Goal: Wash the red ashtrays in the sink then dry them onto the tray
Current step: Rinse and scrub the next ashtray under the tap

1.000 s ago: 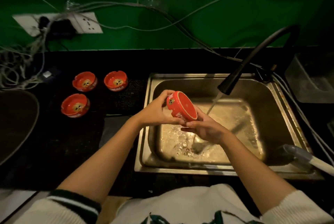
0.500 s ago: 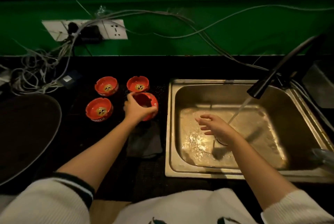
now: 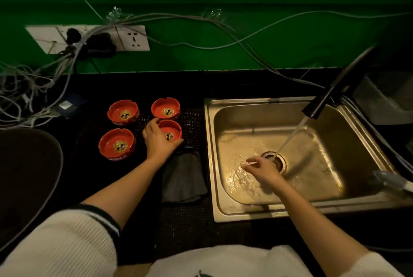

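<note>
4th red ashtray [image 3: 171, 132] sits upright on counter w/ 3 others [image 3: 117, 143], just left of sink [image 3: 209, 160]. Left hand [image 3: 159, 140] curled round its near rim, apparently setting it down. Right hand [image 3: 263, 170] loose, holding nothing, over drain near running water. Next: let go, then dry onto dark tray [image 3: 26, 178] far left.

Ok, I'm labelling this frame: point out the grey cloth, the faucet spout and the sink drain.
grey cloth [image 3: 183, 178]: head view, middle of the fabric.
faucet spout [image 3: 321, 103]: head view, dark nozzle end.
sink drain [image 3: 281, 163]: head view, metal ring's right side.
</note>
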Available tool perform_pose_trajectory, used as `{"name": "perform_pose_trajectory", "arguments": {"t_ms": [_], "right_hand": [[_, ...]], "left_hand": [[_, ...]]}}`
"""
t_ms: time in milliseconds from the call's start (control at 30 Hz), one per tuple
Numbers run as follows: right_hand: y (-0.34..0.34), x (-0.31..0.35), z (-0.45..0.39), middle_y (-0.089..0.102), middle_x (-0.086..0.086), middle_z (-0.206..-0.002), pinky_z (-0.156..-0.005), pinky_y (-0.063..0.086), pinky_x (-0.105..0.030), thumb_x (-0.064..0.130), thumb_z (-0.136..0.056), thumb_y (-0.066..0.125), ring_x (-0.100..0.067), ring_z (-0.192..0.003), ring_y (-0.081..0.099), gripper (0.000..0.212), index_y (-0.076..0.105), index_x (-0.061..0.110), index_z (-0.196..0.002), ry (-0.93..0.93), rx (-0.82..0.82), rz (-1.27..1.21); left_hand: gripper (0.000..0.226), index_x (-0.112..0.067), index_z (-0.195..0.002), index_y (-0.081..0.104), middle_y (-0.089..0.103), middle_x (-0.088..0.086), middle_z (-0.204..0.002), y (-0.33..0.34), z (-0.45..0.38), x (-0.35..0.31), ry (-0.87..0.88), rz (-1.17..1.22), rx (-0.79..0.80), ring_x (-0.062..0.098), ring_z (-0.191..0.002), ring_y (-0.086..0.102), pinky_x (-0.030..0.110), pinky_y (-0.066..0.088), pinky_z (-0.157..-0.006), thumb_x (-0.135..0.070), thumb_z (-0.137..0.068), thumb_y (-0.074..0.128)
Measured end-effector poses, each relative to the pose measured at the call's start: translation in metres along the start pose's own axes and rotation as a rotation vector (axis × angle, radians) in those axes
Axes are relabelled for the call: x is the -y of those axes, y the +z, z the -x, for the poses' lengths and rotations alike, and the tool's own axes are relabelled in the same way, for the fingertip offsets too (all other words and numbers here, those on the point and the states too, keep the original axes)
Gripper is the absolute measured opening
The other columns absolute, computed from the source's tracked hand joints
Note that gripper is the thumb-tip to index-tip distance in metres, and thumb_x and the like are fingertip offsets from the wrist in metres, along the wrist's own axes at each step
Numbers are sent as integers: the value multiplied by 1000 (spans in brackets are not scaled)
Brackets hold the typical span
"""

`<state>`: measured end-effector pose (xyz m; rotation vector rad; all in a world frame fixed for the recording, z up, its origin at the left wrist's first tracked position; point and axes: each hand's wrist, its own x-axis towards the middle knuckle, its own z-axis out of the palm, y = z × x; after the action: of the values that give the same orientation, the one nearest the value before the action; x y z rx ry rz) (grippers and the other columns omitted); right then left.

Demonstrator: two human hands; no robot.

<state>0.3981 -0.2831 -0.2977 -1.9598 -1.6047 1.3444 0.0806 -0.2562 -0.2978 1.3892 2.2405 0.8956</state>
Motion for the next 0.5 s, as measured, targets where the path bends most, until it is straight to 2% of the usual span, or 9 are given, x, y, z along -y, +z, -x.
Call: {"name": "perform_pose_trajectory", "arguments": {"t_ms": [100,167,200,267,333,433,500], "right_hand": [[24,14,10,69,4,-91,-73,48,-25,28,-85,72,-2,-76,58,17,70,16,-98,-226,-110,163],[43,21,18,65,9,-83,-69,42,-21,32,-80,76,3,-72,54,15,72,21,-90,-408,-56,213],[53,23,21,64,9,-87,-72,42,-20,40,-77,77,2,-78,53,23,72,23,-93,-517,-9,255],[74,22,24,61,4,-108,-89,42,-22,56,-72,72,-8,-101,52,45,72,26,-106,-739,82,386],[92,18,25,55,-3,-124,-99,38,-30,61,-72,66,-18,-117,47,58,67,25,-118,-884,143,522],[107,14,27,54,-10,-125,-97,43,-39,47,-77,72,-26,-116,48,48,69,22,-117,-978,89,543],[111,14,26,57,-10,-119,-90,47,-39,34,-79,74,-25,-109,50,32,73,20,-108,-1030,24,504]], "left_hand": [[88,-3,-137,38,38,19,-141,2,37,11,1,21,-109,37,-134,30,49,29,-112,-30,-69,86],[72,-1,-128,47,45,22,-130,3,66,26,-7,45,-113,39,-124,39,47,31,-108,-23,-71,84],[63,-3,-122,52,49,21,-123,4,80,34,-5,55,-97,38,-118,43,46,33,-105,-19,-70,84],[49,-6,-113,58,51,16,-114,1,106,46,-1,90,-57,34,-105,52,45,41,-100,-13,-71,83],[44,-7,-112,58,47,8,-110,-5,124,49,-7,136,-17,23,-90,56,37,49,-90,-9,-74,81],[49,-10,-121,54,43,3,-115,-12,138,45,19,140,31,10,-84,54,17,43,-80,-7,-78,78],[53,-10,-124,53,43,3,-116,-14,139,44,29,141,35,9,-83,53,17,43,-81,-4,-77,76]]}}
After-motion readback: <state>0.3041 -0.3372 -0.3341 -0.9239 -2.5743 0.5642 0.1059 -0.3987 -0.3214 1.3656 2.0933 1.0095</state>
